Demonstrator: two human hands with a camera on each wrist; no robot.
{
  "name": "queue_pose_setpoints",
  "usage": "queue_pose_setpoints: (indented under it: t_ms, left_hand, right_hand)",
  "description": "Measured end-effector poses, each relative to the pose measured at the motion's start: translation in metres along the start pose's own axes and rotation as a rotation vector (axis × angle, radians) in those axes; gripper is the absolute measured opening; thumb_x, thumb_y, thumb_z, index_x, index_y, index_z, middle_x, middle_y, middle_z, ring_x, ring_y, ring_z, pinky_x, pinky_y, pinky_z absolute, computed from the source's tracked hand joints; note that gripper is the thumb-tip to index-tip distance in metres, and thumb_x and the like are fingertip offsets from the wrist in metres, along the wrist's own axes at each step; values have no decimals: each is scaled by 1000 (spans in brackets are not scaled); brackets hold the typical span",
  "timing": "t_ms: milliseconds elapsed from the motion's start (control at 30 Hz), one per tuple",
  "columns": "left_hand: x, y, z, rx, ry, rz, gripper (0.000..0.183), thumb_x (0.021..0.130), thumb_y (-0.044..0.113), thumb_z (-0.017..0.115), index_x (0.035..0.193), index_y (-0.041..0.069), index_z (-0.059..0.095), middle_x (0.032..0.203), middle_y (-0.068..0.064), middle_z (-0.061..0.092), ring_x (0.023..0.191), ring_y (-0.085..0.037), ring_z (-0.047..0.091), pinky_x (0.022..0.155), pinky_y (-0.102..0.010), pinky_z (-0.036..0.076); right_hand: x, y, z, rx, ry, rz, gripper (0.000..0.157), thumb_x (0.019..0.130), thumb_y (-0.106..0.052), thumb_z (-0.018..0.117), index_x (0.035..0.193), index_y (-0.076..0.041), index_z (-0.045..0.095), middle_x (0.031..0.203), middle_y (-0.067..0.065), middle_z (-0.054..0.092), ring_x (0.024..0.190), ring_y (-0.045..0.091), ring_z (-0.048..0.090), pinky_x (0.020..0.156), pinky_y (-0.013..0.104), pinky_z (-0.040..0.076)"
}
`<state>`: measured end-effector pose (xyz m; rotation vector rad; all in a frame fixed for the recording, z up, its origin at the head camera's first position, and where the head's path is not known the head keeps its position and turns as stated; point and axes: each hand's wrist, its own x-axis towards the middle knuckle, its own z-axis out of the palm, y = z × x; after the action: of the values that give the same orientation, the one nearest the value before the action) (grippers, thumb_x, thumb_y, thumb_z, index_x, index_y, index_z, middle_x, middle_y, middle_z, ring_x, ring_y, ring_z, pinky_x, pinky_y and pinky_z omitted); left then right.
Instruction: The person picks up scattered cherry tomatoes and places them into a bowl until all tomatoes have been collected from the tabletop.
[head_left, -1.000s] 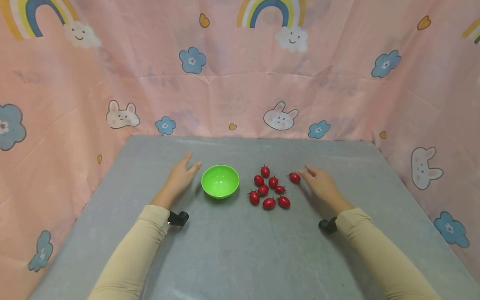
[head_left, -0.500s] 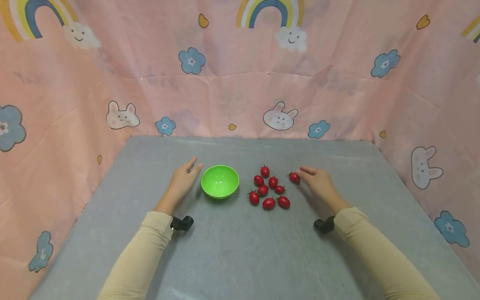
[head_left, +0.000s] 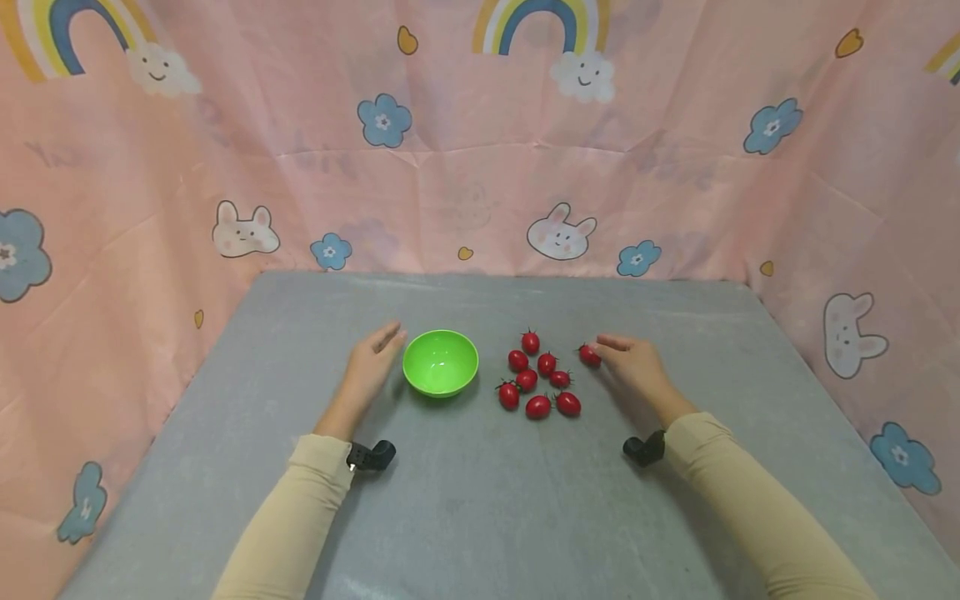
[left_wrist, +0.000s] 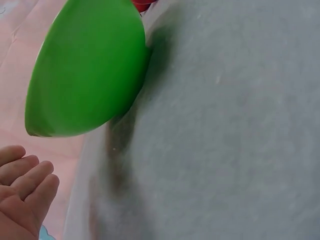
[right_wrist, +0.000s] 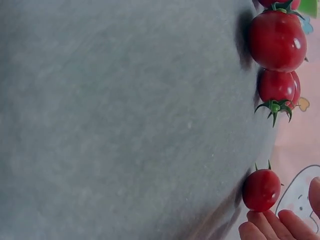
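My left hand (head_left: 364, 372) is beside the left side of a bright green bowl (head_left: 440, 364), not gripping it. In the left wrist view its fingers (left_wrist: 35, 182) are nearly straight, a small gap away from the bowl (left_wrist: 90, 70). My right hand (head_left: 636, 368) is at a lone cherry tomato (head_left: 588, 356) with a green stem. From the right wrist, the fingertips (right_wrist: 260, 218) appear at or against this tomato (right_wrist: 261, 190), while the thumb stands apart. Several more red cherry tomatoes (head_left: 527, 381) lie in a loose cluster between the bowl and the right hand.
The grey table (head_left: 480, 500) ends at a pink curtain (head_left: 450, 167) printed with rainbows, rabbits and flowers, which hangs behind it and along both sides. A black camera mount (head_left: 372, 456) is on the left wrist, with another mount (head_left: 644, 449) on the right.
My left hand has drawn slightly toward me and closer to the bowl, its fingers coming nearer together. My right hand has edged left over the lone tomato. The bowl and tomatoes stay put.
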<state>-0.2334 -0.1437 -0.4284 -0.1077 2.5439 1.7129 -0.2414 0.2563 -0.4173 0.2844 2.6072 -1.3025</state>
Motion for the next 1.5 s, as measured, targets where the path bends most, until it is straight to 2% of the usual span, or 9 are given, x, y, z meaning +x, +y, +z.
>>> queue_pose_setpoints:
  t_ms: [233,400,633,933,1267,1500]
  left_hand:
    - [-3,-6,6,-86,9,-8,59,101,45,53,151,14,43,158,-6,41,148,-26,34,122,-45,30]
    - [-4,-11,10,-147,26,-16,57,101,43,54,149,13,46,157,-6,43,147,-26,37,121,-45,32]
    - [-9,-14,16,-214,60,-4,52,101,41,55,144,12,52,153,-6,48,147,-23,37,121,-42,33]
    - [-11,-15,21,-334,88,-16,49,101,35,57,143,8,53,152,-8,49,146,-23,38,119,-38,36]
    - [-12,-17,28,-346,132,-53,43,102,32,57,138,8,58,149,-8,52,144,-23,41,119,-39,36]
    - [-11,-24,31,-354,153,-41,42,101,32,58,136,10,61,147,-9,54,144,-23,42,119,-39,36]
  right_hand:
    - [1,0,3,22,15,-4,57,99,-39,58,145,-5,50,152,19,45,145,36,35,117,52,36]
    - [3,1,6,35,16,-14,57,98,-36,61,144,-5,51,151,18,48,145,35,36,119,51,34]
    - [6,1,12,36,33,-65,54,97,-23,65,142,3,51,145,21,51,143,35,40,118,50,34]
    - [7,1,13,32,29,-45,53,96,-20,65,142,2,51,146,21,50,143,35,40,117,49,35]
    - [9,1,13,25,45,-29,51,95,-21,67,138,2,55,144,22,53,144,37,37,118,49,34]
    - [9,1,15,31,52,-13,50,95,-22,68,137,2,57,143,22,53,144,37,37,119,49,32]
